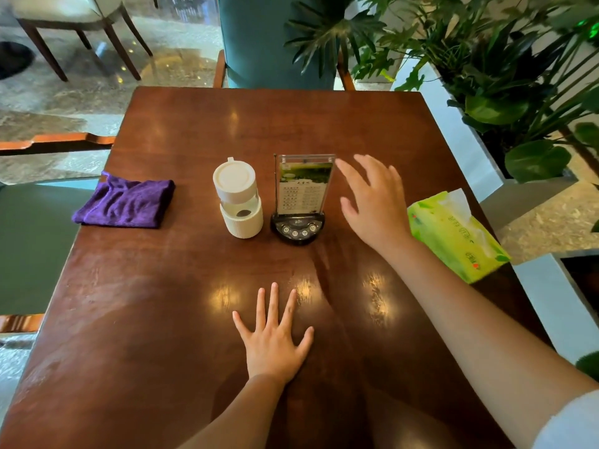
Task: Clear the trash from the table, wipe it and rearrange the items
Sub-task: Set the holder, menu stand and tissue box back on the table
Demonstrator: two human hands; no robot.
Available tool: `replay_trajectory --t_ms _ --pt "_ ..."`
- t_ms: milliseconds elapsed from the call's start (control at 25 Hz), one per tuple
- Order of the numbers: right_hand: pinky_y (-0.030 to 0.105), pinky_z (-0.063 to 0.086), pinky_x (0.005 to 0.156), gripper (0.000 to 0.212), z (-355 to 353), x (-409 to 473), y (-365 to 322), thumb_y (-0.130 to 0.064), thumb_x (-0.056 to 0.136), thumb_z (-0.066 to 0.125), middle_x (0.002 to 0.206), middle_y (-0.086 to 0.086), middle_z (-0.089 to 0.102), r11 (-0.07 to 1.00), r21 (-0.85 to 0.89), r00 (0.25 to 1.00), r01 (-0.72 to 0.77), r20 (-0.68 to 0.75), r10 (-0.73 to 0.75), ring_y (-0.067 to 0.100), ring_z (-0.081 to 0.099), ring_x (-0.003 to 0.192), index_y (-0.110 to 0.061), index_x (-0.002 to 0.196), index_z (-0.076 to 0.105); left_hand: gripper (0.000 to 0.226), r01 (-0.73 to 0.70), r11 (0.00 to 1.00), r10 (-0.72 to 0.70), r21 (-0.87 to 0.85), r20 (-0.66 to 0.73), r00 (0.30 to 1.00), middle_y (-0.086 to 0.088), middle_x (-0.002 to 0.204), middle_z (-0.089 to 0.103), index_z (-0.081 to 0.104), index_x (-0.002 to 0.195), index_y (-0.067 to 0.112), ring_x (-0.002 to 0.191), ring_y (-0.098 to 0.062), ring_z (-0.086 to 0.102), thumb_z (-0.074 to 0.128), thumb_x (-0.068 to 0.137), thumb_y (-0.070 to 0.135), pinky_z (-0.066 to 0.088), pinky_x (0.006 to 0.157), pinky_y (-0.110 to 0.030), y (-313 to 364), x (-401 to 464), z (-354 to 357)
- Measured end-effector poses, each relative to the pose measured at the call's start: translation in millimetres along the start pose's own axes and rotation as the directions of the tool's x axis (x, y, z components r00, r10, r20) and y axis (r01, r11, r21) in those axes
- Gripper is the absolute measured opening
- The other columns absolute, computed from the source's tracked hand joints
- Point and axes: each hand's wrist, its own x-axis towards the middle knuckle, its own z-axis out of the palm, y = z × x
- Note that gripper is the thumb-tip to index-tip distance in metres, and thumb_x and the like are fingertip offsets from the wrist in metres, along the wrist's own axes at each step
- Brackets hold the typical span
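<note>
On the dark wooden table (194,303) a white lidded cup (238,199) stands at the centre. Right beside it is an upright menu card stand (301,196) on a black button base. A folded purple cloth (124,202) lies at the left edge. A green tissue pack (457,234) sits at the right edge, partly overhanging it. My left hand (274,338) rests flat on the table near me, fingers spread. My right hand (372,202) hovers open just right of the menu stand, holding nothing, between the stand and the tissue pack.
A teal chair (275,40) faces me across the table. A white planter (466,147) with large green plants (486,69) runs along the right side. Another teal seat (35,241) stands at the left. A pale chair (74,24) is far back left on the marble floor.
</note>
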Motion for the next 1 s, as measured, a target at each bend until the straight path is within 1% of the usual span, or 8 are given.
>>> replay_trajectory --t_ms 120,240,360,480,560,720,840,1000 --pt "0.061 0.014 0.109 0.066 3 -52 49 -0.026 0.082 0.065 0.151 0.017 0.025 0.958 -0.160 0.957 -0.240 0.130 0.261 0.034 0.015 0.141 -0.025 0.140 0.034 0.072 0.007 1.000 -0.007 0.004 0.008 1.000 0.000 0.157 0.016 0.016 0.146 0.039 0.144 -0.022 0.003 0.030 0.082 0.069 -0.001 0.105 -0.066 0 0 1" --pt "0.062 0.015 0.108 0.079 -3 -76 95 -0.039 0.081 0.066 0.155 0.015 0.012 0.852 -0.294 0.814 -0.433 0.278 0.509 0.034 0.007 0.142 -0.030 0.145 0.020 0.071 0.012 1.000 -0.013 0.007 0.030 0.999 0.003 0.158 0.000 0.002 0.145 0.042 0.145 -0.020 -0.009 0.022 0.082 0.069 -0.006 0.106 -0.066 0 0 1" --pt "0.062 0.029 0.103 0.087 -1 -82 115 -0.042 0.080 0.068 0.152 0.012 0.021 0.797 -0.357 0.715 -0.487 0.362 0.598 0.035 0.019 0.138 -0.028 0.146 0.013 0.071 0.013 1.000 -0.013 0.003 0.035 0.999 0.003 0.158 -0.005 -0.001 0.145 0.043 0.144 -0.020 -0.011 0.019 0.082 0.070 -0.005 0.107 -0.066 1 0 -1" --pt "0.073 0.020 0.099 0.091 9 -87 122 -0.034 0.079 0.070 0.155 0.010 0.006 0.778 -0.351 0.684 -0.521 0.374 0.627 0.034 0.005 0.142 -0.034 0.145 0.008 0.071 0.015 1.000 -0.015 0.000 0.037 0.999 0.004 0.158 -0.005 -0.001 0.145 0.043 0.144 -0.019 -0.011 0.019 0.082 0.070 -0.004 0.107 -0.067 1 0 -1" --pt "0.073 0.027 0.097 0.092 12 -88 128 -0.022 0.079 0.071 0.153 0.011 0.010 0.783 -0.332 0.697 -0.526 0.359 0.621 0.035 0.009 0.140 -0.036 0.145 0.008 0.071 0.013 1.000 -0.013 -0.006 0.035 0.999 0.004 0.158 -0.005 0.001 0.145 0.043 0.145 -0.019 -0.011 0.020 0.082 0.069 -0.005 0.107 -0.066 1 0 -1" --pt "0.057 0.044 0.083 0.086 20 -93 126 -0.001 0.073 0.070 0.125 0.021 0.042 0.834 -0.369 0.848 -0.411 0.181 0.498 0.040 0.041 0.113 -0.024 0.143 0.026 0.071 0.009 1.000 -0.009 -0.002 0.041 0.999 0.005 0.157 -0.008 0.000 0.145 0.043 0.144 -0.020 -0.011 0.021 0.083 0.069 -0.005 0.107 -0.066 1 0 -1" --pt "0.051 0.044 0.074 0.085 24 -97 124 0.010 0.067 0.069 0.108 0.024 0.048 0.883 -0.329 0.920 -0.335 0.088 0.382 0.040 0.046 0.097 -0.014 0.140 0.033 0.071 0.014 1.000 -0.013 -0.004 0.036 0.999 0.004 0.157 -0.005 0.003 0.145 0.042 0.145 -0.020 -0.009 0.023 0.083 0.069 -0.004 0.107 -0.067 1 -1 -2" --pt "0.048 0.046 0.072 0.081 21 -99 127 0.014 0.065 0.070 0.103 0.024 0.049 0.927 -0.306 0.968 -0.217 0.057 0.245 0.039 0.048 0.090 -0.005 0.136 0.037 0.071 0.009 1.000 -0.009 0.006 0.038 0.999 0.005 0.157 -0.006 0.002 0.145 0.043 0.144 -0.019 -0.010 0.022 0.083 0.069 -0.004 0.107 -0.067 1 -1 -1"
